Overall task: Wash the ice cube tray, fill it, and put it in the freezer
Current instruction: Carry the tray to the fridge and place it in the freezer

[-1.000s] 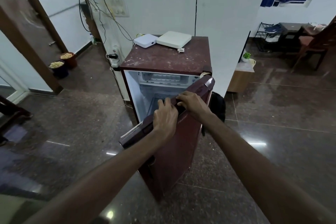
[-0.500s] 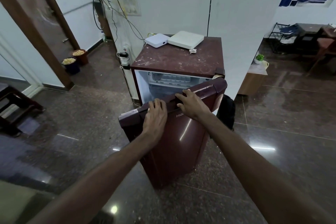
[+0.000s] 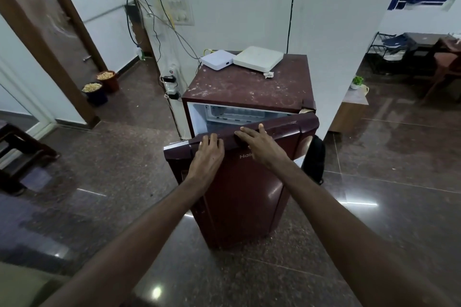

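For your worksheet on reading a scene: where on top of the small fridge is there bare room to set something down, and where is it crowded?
The fridge top is bare across its front and middle, from the two white boxes down to the front edge. The back is crowded: a small white box, a larger white box and a crumpled scrap. Both hands, left hand and right hand, lie on the door.

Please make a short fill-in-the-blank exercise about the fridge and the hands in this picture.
1. Both hands rest on the fridge door, which is not yet fully ____.
2. The left hand and the right hand hold ____.
3. On top of the fridge lie ____ white boxes.

Missing words: closed; nothing; two
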